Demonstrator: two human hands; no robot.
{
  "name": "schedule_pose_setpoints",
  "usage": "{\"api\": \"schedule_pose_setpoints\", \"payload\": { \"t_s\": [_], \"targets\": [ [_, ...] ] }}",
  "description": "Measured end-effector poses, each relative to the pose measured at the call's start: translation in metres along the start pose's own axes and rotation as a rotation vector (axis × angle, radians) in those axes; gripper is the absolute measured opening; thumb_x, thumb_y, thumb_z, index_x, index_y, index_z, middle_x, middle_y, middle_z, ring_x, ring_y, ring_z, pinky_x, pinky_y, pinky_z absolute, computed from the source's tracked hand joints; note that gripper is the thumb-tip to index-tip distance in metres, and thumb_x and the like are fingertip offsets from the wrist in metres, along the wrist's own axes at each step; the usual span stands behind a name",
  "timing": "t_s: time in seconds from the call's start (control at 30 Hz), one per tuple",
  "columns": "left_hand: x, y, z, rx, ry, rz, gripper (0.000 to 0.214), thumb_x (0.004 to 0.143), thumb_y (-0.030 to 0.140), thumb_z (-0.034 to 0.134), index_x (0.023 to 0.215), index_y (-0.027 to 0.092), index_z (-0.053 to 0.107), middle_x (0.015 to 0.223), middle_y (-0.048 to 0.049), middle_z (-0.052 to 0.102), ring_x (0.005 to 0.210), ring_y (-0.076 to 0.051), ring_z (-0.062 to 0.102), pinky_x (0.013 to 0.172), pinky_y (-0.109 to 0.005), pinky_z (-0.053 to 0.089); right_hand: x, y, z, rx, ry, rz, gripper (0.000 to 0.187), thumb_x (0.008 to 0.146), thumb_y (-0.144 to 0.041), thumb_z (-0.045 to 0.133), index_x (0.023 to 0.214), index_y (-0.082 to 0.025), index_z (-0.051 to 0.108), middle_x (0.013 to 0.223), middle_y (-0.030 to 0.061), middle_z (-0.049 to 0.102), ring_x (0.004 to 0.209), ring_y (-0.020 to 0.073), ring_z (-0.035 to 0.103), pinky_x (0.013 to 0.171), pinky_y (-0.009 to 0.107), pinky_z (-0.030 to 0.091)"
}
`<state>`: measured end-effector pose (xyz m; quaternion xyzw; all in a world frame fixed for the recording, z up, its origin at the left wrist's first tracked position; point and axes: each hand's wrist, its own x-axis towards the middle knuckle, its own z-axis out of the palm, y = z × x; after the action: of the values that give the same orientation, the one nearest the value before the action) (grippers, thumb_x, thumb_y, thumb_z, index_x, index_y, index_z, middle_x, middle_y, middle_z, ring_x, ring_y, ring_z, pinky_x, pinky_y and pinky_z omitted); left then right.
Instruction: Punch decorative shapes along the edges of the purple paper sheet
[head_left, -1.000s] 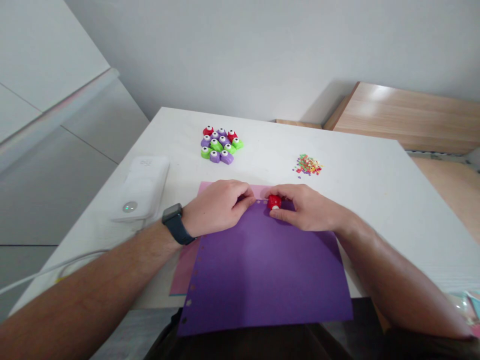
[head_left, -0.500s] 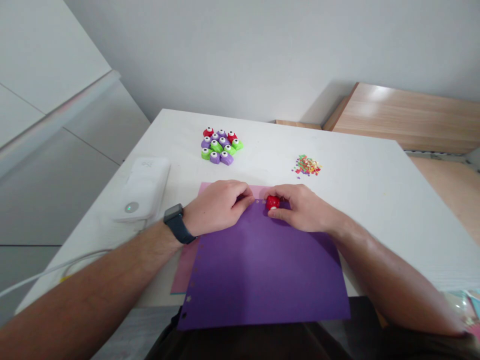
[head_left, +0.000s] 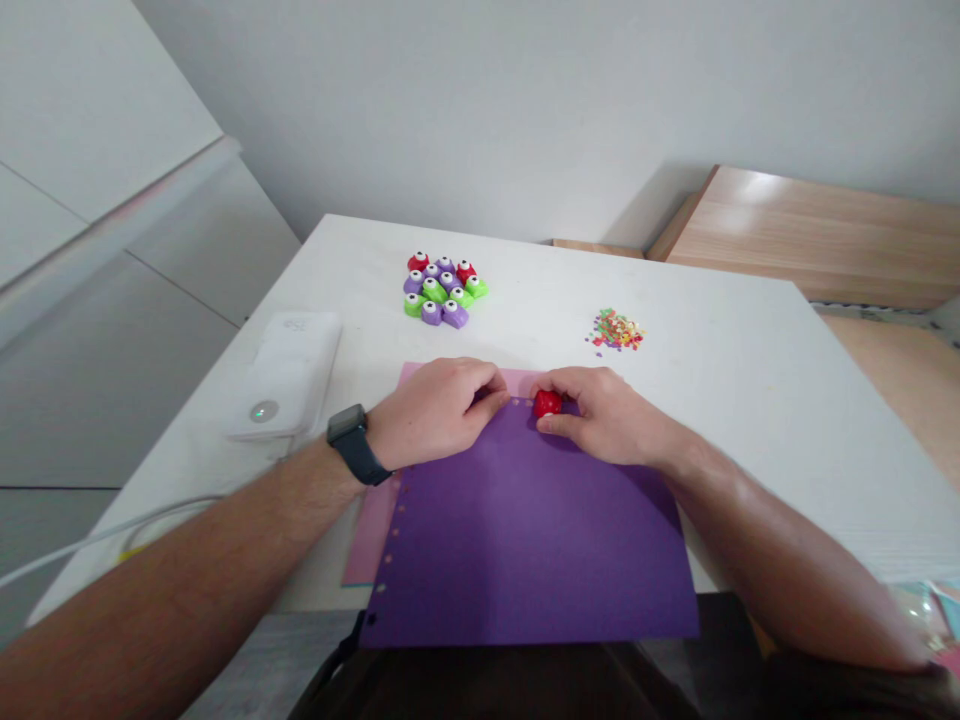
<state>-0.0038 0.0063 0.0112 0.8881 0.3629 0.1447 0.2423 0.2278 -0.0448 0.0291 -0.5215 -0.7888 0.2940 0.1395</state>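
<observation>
L hand: our left hand (head_left: pixel 439 410) is curled nearly closed, knuckles up. Thumb and fingertips pinch the far edge of the purple sheet (head_left: pixel 525 530), left of that edge's middle. Dark watch (head_left: pixel 354 445) on the wrist.
R hand: our right hand (head_left: pixel 600 415) is closed round the red punch (head_left: pixel 547 403), thumb on its near side, fingers over the far side. The heel of the hand rests on the sheet.
Gap btwn hands: small; the fingertips don't touch.
Punch, place: on the sheet's far edge, approx. mid-width, just right of the L fingertips.
Punch, heading: too small and too covered for us to tell which way it points.
Sheet, lie: flat on the white table (head_left: pixel 750 400), near edge hanging off twd us. The far edge runs left-right and the left edge slants a bit. We can't tell the long axis.
Sheet, marks: small punched holes along the left edge, a few at the far edge by the punch.
Under sheet: pink sheet (head_left: pixel 371 540), showing at the left side and far-left corner.
Beyond sheet, left: cluster of punches (head_left: pixel 442 288), red, green and purple.
Beyond sheet, right: confetti pile (head_left: pixel 617 330).
Left of sheet: white device (head_left: pixel 289 375) w/ a green light.
</observation>
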Motion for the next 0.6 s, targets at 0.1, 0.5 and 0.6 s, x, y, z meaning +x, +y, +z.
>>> {"api": "schedule_pose_setpoints", "payload": {
  "t_s": [0.1, 0.5, 0.6],
  "targets": [
    [-0.0002, -0.0003, -0.0003, 0.008, -0.003, 0.016, 0.021, 0.098, 0.034, 0.054, 0.089, 0.022, 0.069, 0.089, -0.0024, 0.074, 0.080, -0.019, 0.066, 0.072, -0.032, 0.045, 0.0002, -0.0013, 0.0002, -0.006, 0.012, 0.010, 0.009, 0.085, -0.024, 0.069, 0.093, -0.020, 0.069, 0.086, 0.0005, 0.068, 0.077, 0.0150, 0.057, 0.072, 0.028, 0.038],
    [-0.0018, 0.0064, -0.0007, 0.171, 0.085, 0.148, 0.055, 0.085, 0.069, 0.065, 0.109, 0.019, 0.070, 0.108, -0.0105, 0.074, 0.104, -0.029, 0.066, 0.097, -0.043, 0.044, 0.0023, 0.0006, 0.0030, 0.018, 0.031, 0.023, 0.019, 0.084, -0.021, 0.068, 0.103, -0.020, 0.072, 0.090, 0.0016, 0.071, 0.081, 0.0165, 0.060, 0.074, 0.029, 0.040],
    [-0.0013, 0.0078, -0.0005, 0.214, 0.082, 0.160, 0.059, 0.084, 0.070, 0.065, 0.111, 0.018, 0.070, 0.108, -0.0112, 0.073, 0.105, -0.031, 0.065, 0.098, -0.045, 0.043, 0.0029, 0.0014, 0.0042, 0.011, 0.033, 0.024, 0.016, 0.083, -0.021, 0.069, 0.099, -0.020, 0.072, 0.089, 0.0017, 0.070, 0.079, 0.0162, 0.058, 0.073, 0.028, 0.040]
  ]
}}
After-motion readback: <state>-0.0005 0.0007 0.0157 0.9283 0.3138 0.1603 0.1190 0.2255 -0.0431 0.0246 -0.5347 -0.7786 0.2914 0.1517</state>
